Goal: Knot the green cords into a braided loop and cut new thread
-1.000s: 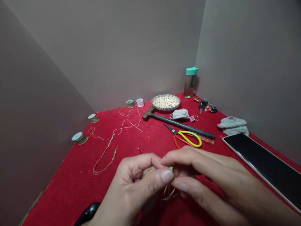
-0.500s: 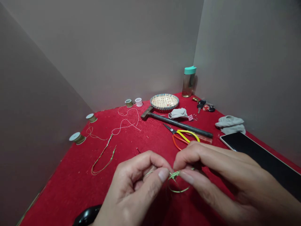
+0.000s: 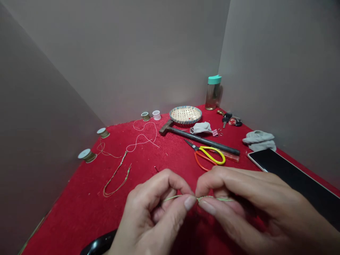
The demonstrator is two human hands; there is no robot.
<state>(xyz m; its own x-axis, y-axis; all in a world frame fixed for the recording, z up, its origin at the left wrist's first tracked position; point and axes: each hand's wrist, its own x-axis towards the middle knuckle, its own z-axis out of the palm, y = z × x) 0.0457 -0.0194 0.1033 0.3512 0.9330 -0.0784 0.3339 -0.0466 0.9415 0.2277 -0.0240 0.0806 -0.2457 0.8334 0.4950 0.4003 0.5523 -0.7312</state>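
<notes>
Between my two hands runs a thin green knotted cord (image 3: 223, 199), mostly covered by my fingers. My left hand (image 3: 156, 212) pinches it between thumb and forefinger, and a green strand crosses the gap under that forefinger. Pressed close beside it, my right hand (image 3: 244, 202) grips the knotted part between thumb and fingertips, with more cord running back under the palm. Just beyond my right hand lie scissors (image 3: 209, 154) with one yellow and one red handle. A tan braided cord (image 3: 114, 177) with a pale twisted section rests on the red cloth to the left.
A hammer (image 3: 199, 137) lies behind the scissors, near a woven basket (image 3: 186, 114) and a bottle (image 3: 213, 94). Several thread spools (image 3: 87, 156) stand along the left and back edges. Keys (image 3: 225, 119), grey cloth (image 3: 259, 140) and a phone (image 3: 294, 180) are at right.
The green knot and loose loop that showed between my hands are now mostly covered. My fingertips have closed in on the cord, which lies straighter.
</notes>
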